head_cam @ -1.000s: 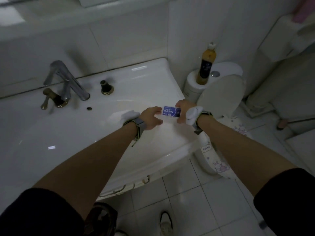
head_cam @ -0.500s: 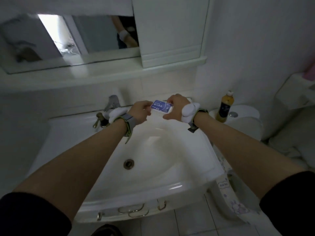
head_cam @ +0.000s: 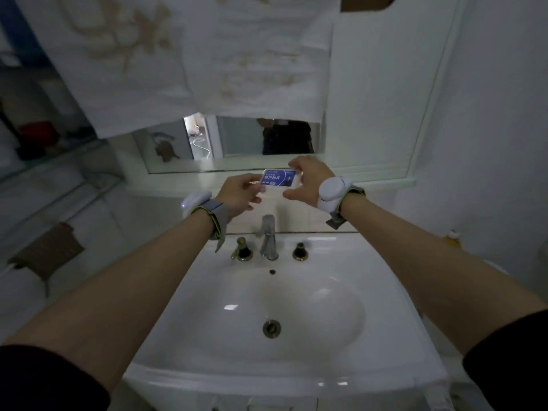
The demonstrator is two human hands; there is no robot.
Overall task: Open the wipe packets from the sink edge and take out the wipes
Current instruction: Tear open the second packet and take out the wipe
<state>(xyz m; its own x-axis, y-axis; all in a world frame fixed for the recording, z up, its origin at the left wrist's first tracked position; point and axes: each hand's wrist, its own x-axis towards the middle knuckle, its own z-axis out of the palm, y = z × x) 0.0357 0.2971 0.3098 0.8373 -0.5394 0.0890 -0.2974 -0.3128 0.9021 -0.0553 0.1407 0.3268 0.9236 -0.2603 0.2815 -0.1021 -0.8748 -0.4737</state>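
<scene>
Above the sink (head_cam: 394, 295), at faucet height and in front of the mirror's lower edge, one wipe packet (head_cam: 278, 178) is held between both hands, well clear of the basin.

Item, wipe packet: small flat rectangle, blue face with white print, pale border at its ends; a glossy film is suggested by the sheen. No tear or opening is discernible, and no wipe is exposed.

Item, left hand (head_cam: 240, 193): closed lightly on the packet's left end, pinched between thumb and fingers; remaining fingers curled beneath.

Item, right hand (head_cam: 308, 182): partly spread, fingertips on the upper right edge and thumb under the lower right corner. How firmly it grips cannot be told.

Placement, as judged: the packet is gripped at opposite ends so that one end can be pulled against the other to start a tear; it is kept above the basin, presumably so that anything dropped is caught.

Item, wrist devices: a white rounded unit is strapped to each wrist with a grey band.

Item, faucet (head_cam: 268, 237): polished metal column, flanked by two small brass-toned knobs with dark tops.

Item, sink: white glazed ceramic, oval bowl, metal-ringed drain at centre, highlights on the smooth surface. No further packets are visible on its edge.

Step judged: opening not yet begun.
</scene>
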